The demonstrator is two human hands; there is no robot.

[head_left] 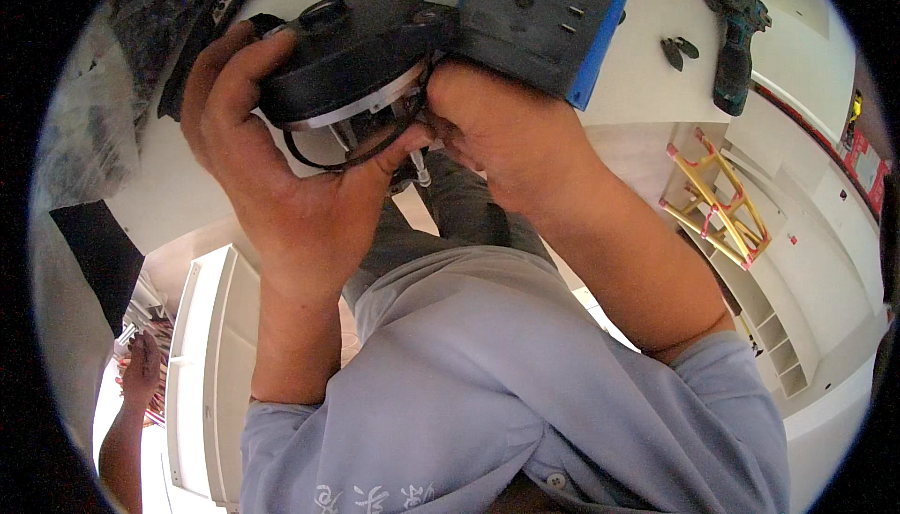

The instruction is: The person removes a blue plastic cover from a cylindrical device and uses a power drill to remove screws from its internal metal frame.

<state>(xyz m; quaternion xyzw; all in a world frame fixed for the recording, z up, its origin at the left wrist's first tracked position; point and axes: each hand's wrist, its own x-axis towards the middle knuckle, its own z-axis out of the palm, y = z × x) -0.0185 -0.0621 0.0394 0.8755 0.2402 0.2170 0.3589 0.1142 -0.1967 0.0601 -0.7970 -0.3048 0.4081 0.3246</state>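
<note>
My left hand (253, 158) is wrapped round a black round tool part (347, 45) with a silver band, a black loop below and a silver knob at the top, its thumb by the lower rim. My right hand (506, 139) is curled against that part's lower right, fingertips mostly hidden, so what they grip is unclear. A small metal rod shows below, between my hands. A blue and black boxy item (539, 22) lies just above my right hand on the white work surface (647, 97).
A cordless drill (731, 45) and small dark pieces (680, 52) lie at the upper right. A yellow stepladder (712, 195) stands beyond the right edge. Dark rails, plastic wrap (94, 92) and white panels (202, 373) are at left. A co-worker's hand (141, 364) shows at lower left.
</note>
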